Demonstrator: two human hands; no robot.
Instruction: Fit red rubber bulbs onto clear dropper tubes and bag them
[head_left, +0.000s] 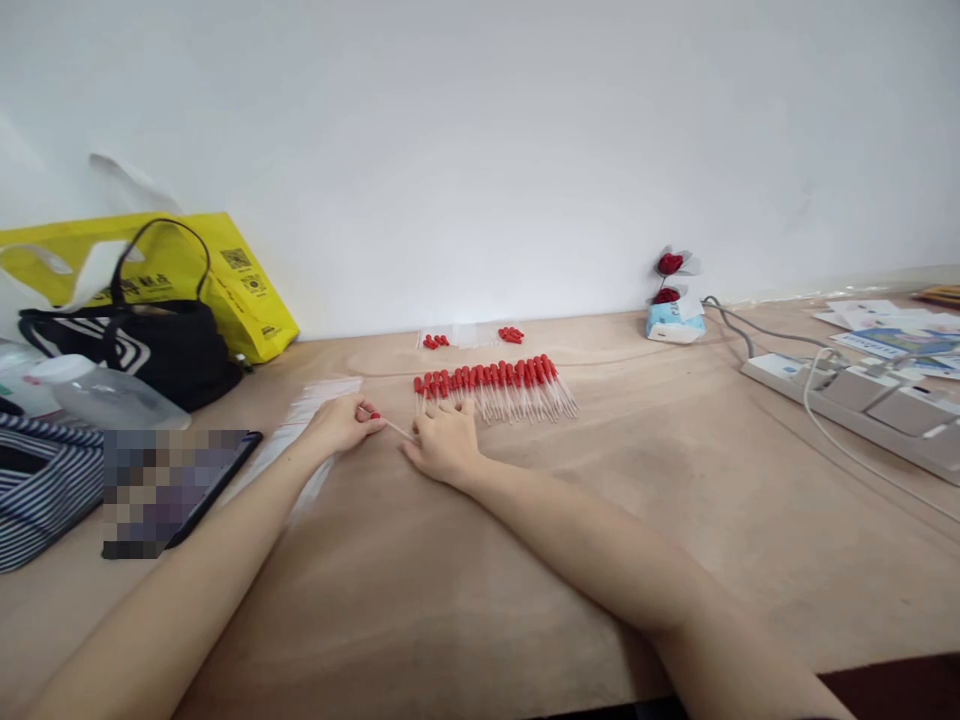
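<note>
My left hand (346, 424) is closed, pinching the red bulb end of a thin, clear-stemmed dropper (396, 429). The dropper slants down to the right, and its far end meets the thumb side of my right hand (448, 440). That hand rests on the table with fingers curled, shut on the stem's end, part of which is hidden. Just beyond my right hand lies a long row of droppers (517, 378), red bulbs towards the wall and pale stems towards me. Under and behind my left hand are white strips or stems (285, 440), too blurred to name.
Two small groups of red bulbs (436, 341) lie near the wall on the wooden table (570, 520). A phone (180, 490), a bottle (112, 390), a black bag (161, 350) and a yellow bag (251, 300) stand left. A power strip (847, 390) with cables is right.
</note>
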